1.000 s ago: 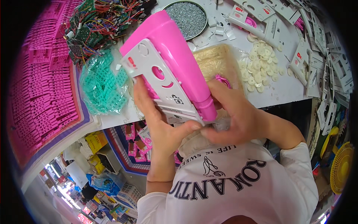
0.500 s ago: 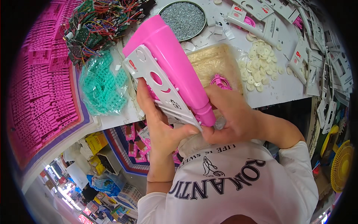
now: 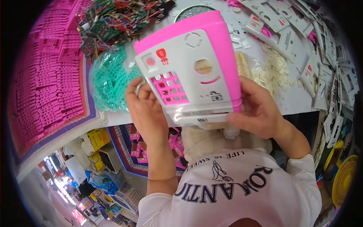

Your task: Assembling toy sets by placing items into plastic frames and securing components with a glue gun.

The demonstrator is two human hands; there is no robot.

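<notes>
Holding the pink toy housing [image 3: 196, 64] up over the near edge of the white worktable [image 3: 287, 102], I have its white faceplate [image 3: 185, 75] turned toward me, with the round opening and the pink grid window showing. It looks like hollow moulded plastic, so I judge it light and fairly stiff, smooth enough to slip if held only by the flat faces. The faceplate seems thin and could flex or pop out under a hard squeeze, so the outer edges are the safer places to grip. My left hand [image 3: 145, 109] wraps the lower left edge, fingers curled behind and thumb pressed against the front. My right hand [image 3: 261, 109] clasps the lower right corner, fingers closed around the pink side, thumb lying along the bottom strip. Behind the housing lie a heap of teal plastic grids [image 3: 109, 79], a pile of cream discs [image 3: 276, 72], tangled circuit boards with wires [image 3: 109, 22], and scattered white faceplates at the right. Rows of pink parts [image 3: 45, 79] fill the left.
</notes>
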